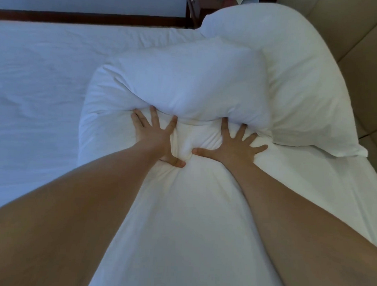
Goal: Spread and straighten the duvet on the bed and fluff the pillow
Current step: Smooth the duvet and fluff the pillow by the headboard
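Head view — fingertips (pixel 153 109) under pillow (pixel 185 78)

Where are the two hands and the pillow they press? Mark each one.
left hand (pixel 154 134), head view, on the back of the hand, fingers spread.
right hand (pixel 236 147), head view, on the back of the hand, fingers spread.
pillow (pixel 185 82), head view, on its puffed-up top above the fingers.

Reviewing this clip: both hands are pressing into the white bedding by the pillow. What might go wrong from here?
1. The left hand and right hand press spread fingers into the duvet, bunching creases between them; these may set instead of smoothing out.
2. The pillow bulges over the fingertips and could stay squashed unevenly.
3. A second pillow lies near the bed's edge and might get nudged off.
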`<state>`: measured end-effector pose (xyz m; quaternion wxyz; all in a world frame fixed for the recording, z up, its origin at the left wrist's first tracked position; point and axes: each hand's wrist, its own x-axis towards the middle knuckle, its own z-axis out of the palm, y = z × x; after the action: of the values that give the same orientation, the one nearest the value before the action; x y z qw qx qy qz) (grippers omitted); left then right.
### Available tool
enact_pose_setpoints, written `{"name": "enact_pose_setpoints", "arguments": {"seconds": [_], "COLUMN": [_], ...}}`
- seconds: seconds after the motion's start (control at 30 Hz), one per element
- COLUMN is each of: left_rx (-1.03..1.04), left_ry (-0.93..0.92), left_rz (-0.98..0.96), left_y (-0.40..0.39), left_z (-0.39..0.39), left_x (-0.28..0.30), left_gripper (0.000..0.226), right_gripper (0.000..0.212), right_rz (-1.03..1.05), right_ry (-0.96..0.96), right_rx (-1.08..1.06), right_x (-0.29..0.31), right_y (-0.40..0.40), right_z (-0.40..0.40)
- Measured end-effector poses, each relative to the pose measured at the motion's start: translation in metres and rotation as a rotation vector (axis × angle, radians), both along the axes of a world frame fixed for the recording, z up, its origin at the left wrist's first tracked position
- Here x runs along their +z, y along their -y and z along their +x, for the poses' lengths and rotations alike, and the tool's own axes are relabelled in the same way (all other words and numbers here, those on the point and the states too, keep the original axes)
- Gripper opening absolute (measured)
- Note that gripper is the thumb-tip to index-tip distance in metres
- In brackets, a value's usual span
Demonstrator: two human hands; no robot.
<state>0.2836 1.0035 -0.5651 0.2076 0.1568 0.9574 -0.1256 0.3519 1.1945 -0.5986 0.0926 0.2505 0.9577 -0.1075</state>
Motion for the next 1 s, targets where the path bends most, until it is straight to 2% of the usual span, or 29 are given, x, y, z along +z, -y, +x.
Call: {"name": "enact_pose_setpoints", "arguments": {"seconds": [0.1,0.23,0.3,0.4,0.53,0.63,0.77,0.87,1.0], "left_rx": [-0.010,0.038,0.092,0.233,0.467,0.710,0.996,1.022,1.062], "left_ry": [-0.033,0.005,0.039,0.085,0.157,0.203,0.270,0.301,0.300], "left_rz": [0.043,0.136,0.202,0.295,0.385,0.447,0.491,0.465,0.474], "left_y": [0.014,0.038,0.052,0.070,0.086,0.100,0.124,0.131,0.129], "left_z": [0.026,0.071,0.097,0.135,0.182,0.210,0.220,0.216,0.213], "left_x": [0.009,0.024,0.032,0.040,0.049,0.049,0.041,0.028,0.015], "left_gripper": [0.137,0.121,0.118,0.121,0.134,0.151,0.171,0.178,0.177], "right_gripper": [0.128,0.100,0.094,0.102,0.127,0.141,0.165,0.171,0.167], "right_rz": [0.015,0.057,0.114,0.132,-0.112,-0.280,-0.495,-0.499,-0.509], "right_ry": [-0.028,-0.117,-0.141,-0.043,0.134,0.172,0.260,0.260,0.224], "right_rx": [0.003,0.059,0.007,-0.199,-0.500,-0.539,-0.590,-0.637,-0.672], "right_x": [0.012,0.031,0.043,0.061,0.077,0.077,0.073,0.065,0.058], "right_y": [0.011,0.016,0.013,0.004,-0.016,-0.024,-0.030,-0.033,-0.026], "right_z": [0.023,0.071,0.100,0.141,0.199,0.232,0.239,0.235,0.230]}}
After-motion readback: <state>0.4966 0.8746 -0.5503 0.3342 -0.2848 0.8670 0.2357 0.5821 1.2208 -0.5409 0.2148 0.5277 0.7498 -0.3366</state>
